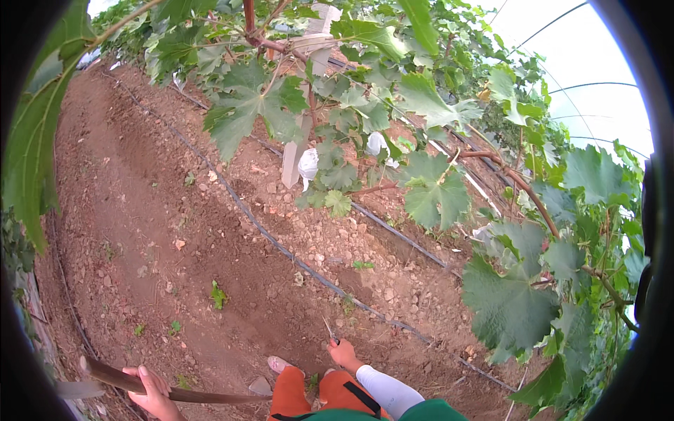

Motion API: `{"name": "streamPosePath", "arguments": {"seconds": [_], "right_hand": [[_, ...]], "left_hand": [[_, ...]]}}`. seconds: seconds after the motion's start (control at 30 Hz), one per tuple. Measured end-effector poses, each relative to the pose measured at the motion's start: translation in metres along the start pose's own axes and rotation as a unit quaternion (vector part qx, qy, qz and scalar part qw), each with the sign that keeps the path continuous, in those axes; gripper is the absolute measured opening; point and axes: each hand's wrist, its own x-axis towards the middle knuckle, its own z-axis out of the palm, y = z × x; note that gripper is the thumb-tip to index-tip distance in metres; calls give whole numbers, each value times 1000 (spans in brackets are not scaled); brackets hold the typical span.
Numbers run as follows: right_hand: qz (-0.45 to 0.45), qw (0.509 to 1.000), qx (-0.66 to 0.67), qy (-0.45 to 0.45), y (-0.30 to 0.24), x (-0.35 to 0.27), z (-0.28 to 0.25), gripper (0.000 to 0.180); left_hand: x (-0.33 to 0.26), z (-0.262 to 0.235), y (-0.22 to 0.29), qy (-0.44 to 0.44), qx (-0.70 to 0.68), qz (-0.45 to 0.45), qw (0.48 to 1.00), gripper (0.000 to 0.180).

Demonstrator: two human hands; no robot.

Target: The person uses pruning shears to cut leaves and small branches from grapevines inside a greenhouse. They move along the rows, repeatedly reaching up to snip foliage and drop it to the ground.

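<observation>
"Reddish-brown, stony soil (168, 231) spreads under a pale, curved translucent roof (597, 105), crossed by a thin black hose (309, 271). What grows there?"

"Vines with broad, lobed green leaves (256, 109), along the upper and right sides. White wrapped bundles (307, 163) hang among them, beside a pale, flat-sided post (290, 168)."

"And the left hand (151, 393)?"

"At lower left, its fingers curled round a long, brown wooden handle (210, 398), thumb along the top. That handle lies nearly level, just above the ground as seen, reaching toward the orange trousers (288, 396)."

"What about the right hand (343, 355)?"

"In front of the knees, fingers closed on a small tool with a dark grip and thin metal blade (328, 326). Its tip points away from the body; too small to tell the kind."

"Any clothing on that arm?"

"Yes, a close-fitting white sleeve (390, 389) on the forearm, below a green garment (432, 410)."
</observation>
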Motion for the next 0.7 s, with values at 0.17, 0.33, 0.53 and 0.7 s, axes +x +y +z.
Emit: {"name": "streamPosePath", "arguments": {"seconds": [0.17, 0.33, 0.53, 0.7], "right_hand": [[14, 999, 4, -45, 11, -39, -6, 58], [-36, 996, -44, -76, 40, -79, 12, 63], [17, 979, 128, -158, 118, -135, 64, 55], [85, 872, 436, -206, 113, -210, 35, 25]], "left_hand": [[-18, -20, 13, 42, -5, 56, 998, 20], [-47, -63, 43, 40, -53, 65, 996, 17], [-69, -105, 76, 19, -113, 73, 991, 20], [-82, -126, 86, 4, -119, 68, 990, 24]]}}
